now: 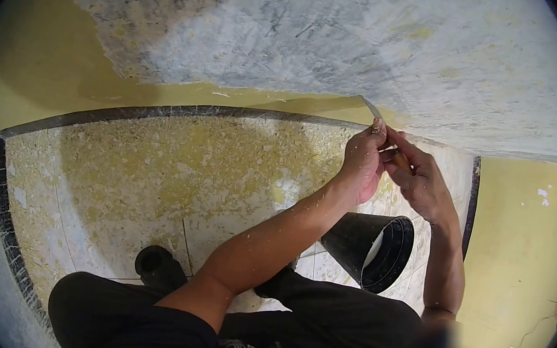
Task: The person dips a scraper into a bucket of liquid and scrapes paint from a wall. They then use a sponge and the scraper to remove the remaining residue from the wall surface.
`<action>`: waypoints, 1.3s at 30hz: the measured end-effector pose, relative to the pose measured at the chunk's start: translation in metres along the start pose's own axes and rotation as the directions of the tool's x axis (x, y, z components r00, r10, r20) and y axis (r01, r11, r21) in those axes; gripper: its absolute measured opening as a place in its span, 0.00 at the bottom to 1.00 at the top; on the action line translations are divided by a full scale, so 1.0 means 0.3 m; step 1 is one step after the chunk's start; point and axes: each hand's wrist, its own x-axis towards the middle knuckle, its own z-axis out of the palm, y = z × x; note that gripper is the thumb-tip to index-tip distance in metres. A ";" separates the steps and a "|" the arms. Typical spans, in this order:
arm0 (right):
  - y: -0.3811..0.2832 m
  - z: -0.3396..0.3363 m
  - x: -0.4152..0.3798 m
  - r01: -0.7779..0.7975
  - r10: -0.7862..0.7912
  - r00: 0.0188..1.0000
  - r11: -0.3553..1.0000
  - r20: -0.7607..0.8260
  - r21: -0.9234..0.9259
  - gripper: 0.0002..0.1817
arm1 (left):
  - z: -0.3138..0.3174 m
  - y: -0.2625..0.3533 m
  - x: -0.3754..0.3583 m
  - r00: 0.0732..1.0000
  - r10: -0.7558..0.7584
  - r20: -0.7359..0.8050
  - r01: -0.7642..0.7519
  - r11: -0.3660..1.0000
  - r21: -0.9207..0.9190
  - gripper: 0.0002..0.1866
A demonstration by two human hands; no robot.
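Gripping the scraper [375, 113] closed, left hand [364, 162] and right hand [418, 180] angle its blade up-left against the wall [349, 38].

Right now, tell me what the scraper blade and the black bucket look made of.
Thin grey scraper blade: probably metal, with a dull pale sheen and a thin flat edge against the wall. Black tapered bucket: likely plastic or rubber, matt, with a ribbed rim; hard to tell which.

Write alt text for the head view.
Both hands, left hand and right hand, grip a scraper whose blade meets the wall where yellow paint borders bare grey plaster. Below, a black bucket lies tipped on a floor strewn with paint flakes.
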 end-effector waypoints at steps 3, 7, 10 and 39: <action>0.006 -0.021 0.018 0.147 -0.151 0.983 0.988 -0.104 -0.045 0.26 | 0.020 0.012 -0.001 0.998 -0.038 0.050 0.035 0.998 0.046 0.15; -0.074 -0.071 0.020 0.099 -0.110 0.992 0.983 -0.066 -0.156 0.23 | 0.020 -0.026 0.022 0.991 0.014 0.132 -0.011 1.000 -0.025 0.10; -0.090 -0.069 0.012 0.058 -0.102 0.989 0.931 -0.106 -0.359 0.25 | 0.018 -0.044 0.026 0.992 0.067 0.103 -0.052 0.989 -0.139 0.08; -0.091 0.021 0.042 0.119 -0.221 0.948 0.913 -0.229 -0.390 0.20 | 0.027 0.018 -0.016 0.995 0.067 0.068 -0.077 0.985 0.153 0.10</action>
